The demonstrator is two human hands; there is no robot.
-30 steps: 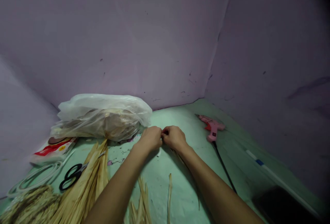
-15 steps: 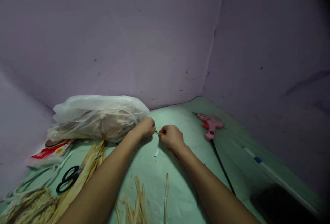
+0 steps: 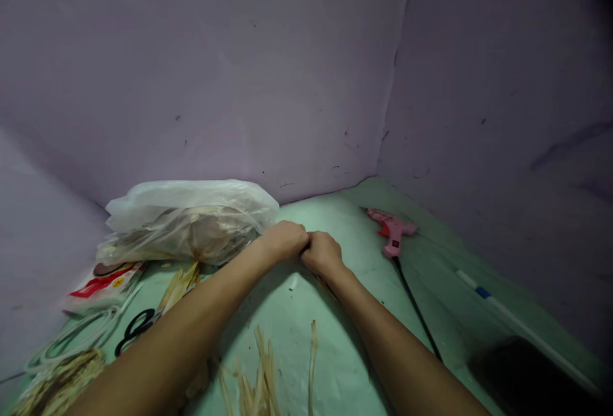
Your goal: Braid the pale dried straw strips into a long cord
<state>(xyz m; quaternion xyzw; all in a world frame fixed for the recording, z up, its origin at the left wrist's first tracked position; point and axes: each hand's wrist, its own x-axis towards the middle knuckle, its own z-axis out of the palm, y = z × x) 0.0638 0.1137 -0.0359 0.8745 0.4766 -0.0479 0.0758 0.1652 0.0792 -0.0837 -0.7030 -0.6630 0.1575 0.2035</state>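
Observation:
Over the middle of the green surface, my left hand (image 3: 287, 238) and my right hand (image 3: 323, 253) meet, knuckles touching, both closed. They grip a thin strand of dried plant fibre (image 3: 324, 286). Its tail shows under my right wrist, while the part between my fingers is hidden. Loose pale fibre strips (image 3: 261, 371) lie nearer to me, with a single strip (image 3: 313, 365) to their right. A small white scrap (image 3: 293, 283) rests just below my hands.
A plastic bag of dried fibre (image 3: 191, 231) lies behind my left forearm. Left are black-handled scissors (image 3: 136, 330), a white cord (image 3: 76, 339), a red and white packet (image 3: 103, 285) and braided fibre (image 3: 62, 381). Right are a pink glue gun (image 3: 393, 231) and a dark object (image 3: 527, 371).
My left hand has moved right and turned over against my right hand. The short piece of strand that showed between them is now covered. The view has shifted slightly.

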